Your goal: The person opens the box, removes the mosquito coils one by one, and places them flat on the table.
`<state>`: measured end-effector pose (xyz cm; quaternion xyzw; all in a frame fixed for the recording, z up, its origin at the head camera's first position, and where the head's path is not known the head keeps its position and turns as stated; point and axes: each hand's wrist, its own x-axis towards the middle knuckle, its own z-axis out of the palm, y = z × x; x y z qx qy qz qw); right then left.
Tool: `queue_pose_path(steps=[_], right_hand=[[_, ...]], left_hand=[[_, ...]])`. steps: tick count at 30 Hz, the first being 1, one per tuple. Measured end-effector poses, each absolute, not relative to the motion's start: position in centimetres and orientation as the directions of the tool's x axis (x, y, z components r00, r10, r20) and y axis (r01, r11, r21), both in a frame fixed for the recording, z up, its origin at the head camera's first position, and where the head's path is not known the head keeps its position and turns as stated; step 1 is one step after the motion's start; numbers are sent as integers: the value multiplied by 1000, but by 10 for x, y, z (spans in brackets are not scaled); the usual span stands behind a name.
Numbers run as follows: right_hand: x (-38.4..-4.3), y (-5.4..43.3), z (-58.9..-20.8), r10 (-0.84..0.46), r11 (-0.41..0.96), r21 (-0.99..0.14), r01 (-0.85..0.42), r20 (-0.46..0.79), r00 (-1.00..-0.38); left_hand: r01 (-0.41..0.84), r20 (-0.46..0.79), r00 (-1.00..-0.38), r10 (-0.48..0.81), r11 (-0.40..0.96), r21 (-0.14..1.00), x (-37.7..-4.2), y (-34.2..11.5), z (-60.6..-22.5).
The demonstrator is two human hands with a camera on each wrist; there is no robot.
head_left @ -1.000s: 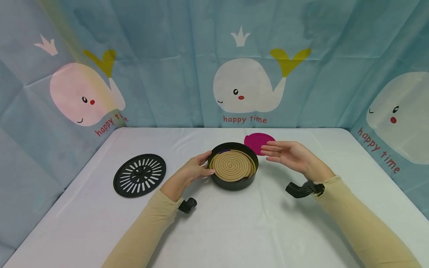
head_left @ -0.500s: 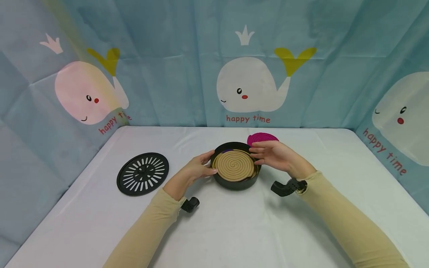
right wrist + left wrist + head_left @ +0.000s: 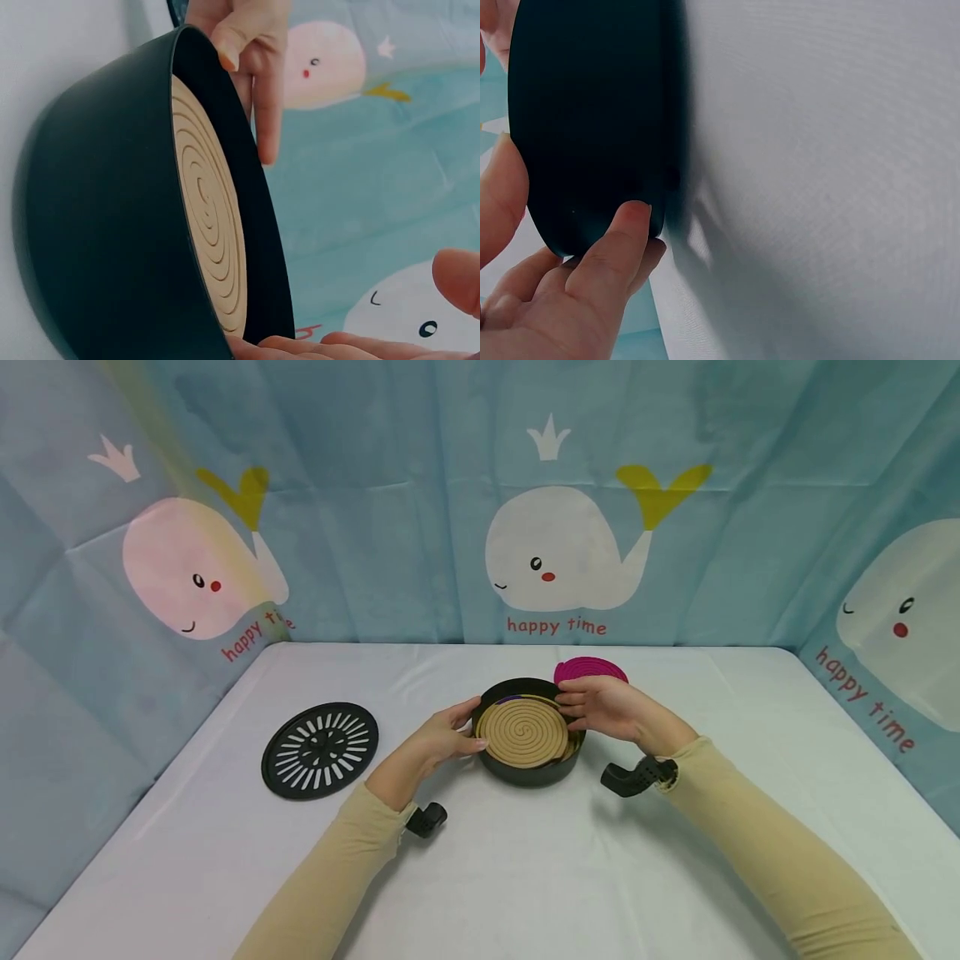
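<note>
A round black tin (image 3: 528, 776) stands on the white table, with a beige mosquito coil (image 3: 522, 732) lying inside. Yellow and purple edges of other coils show beneath it. My left hand (image 3: 437, 739) grips the tin's left side; in the left wrist view its fingers lie against the black outer wall (image 3: 585, 120). Over the right rim reach the fingers of my right hand (image 3: 611, 712), fairly straight, with the thumb held apart in the right wrist view. Their tips are at the coil's right edge; whether they touch it is hidden.
Behind the tin lies a magenta coil (image 3: 587, 668), partly covered by my right hand. A black slotted lid (image 3: 322, 745) lies to the left on the table. A blue curtain (image 3: 375, 560) printed with whales hangs at the back and sides.
My right hand has come left from beside the magenta coil to the tin's right rim. The beige coil has shifted slightly inside the tin. My left hand keeps its hold.
</note>
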<state>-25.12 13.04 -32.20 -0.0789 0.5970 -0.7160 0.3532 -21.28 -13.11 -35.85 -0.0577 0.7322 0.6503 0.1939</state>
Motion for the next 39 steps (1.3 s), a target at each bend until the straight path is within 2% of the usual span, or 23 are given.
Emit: queue_pose_path(steps=[11, 24, 32, 39], right_hand=[[-249, 127, -322, -633, 11, -927, 375, -296, -715], [-253, 124, -312, -513, 32, -918, 395, -354, -782], [-258, 117, -315, -490, -11, -904, 428, -368, -790], [-255, 108, -324, -509, 57, -929, 366, -342, -790]], left_hand=[[-329, -352, -921, 170, 146, 933, -212, -132, -358], [-319, -346, -922, 174, 167, 933, -213, -131, -357], [-326, -350, -921, 170, 154, 933, -213, -131, -357], [-324, -352, -919, 175, 170, 931, -213, -131, -359]])
